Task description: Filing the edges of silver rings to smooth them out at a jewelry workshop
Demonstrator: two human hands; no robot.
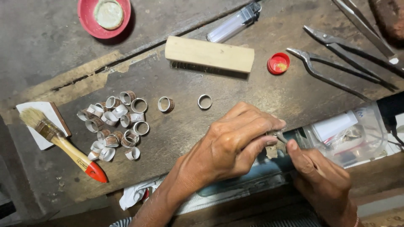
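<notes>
Nearest the camera, at the counter's (pixel 189 126) front edge, the left hand (pixel 229 145) and the right hand (pixel 322 178) meet over a small metal piece (pixel 278 135). The left hand's fingers curl over it and pinch it from above, while the right hand closes thumb and forefinger beside it, perhaps on a thin tool, though the view is too tight to be sure. Just right of the hands lies a clear plastic bag (pixel 349 134) with small items inside. Further out on the left sits a heap of short metal rings (pixel 114 124), with two single rings (pixel 166 104) apart toward the middle, and a wooden-handled paintbrush (pixel 63 143) with a red tip on a white pad. Beyond these lie a wooden brush block (pixel 209 54), a small red cap (pixel 278 63), long metal pliers (pixel 336 59), a clear lighter (pixel 234 22) and a red dish (pixel 104 17).
</notes>
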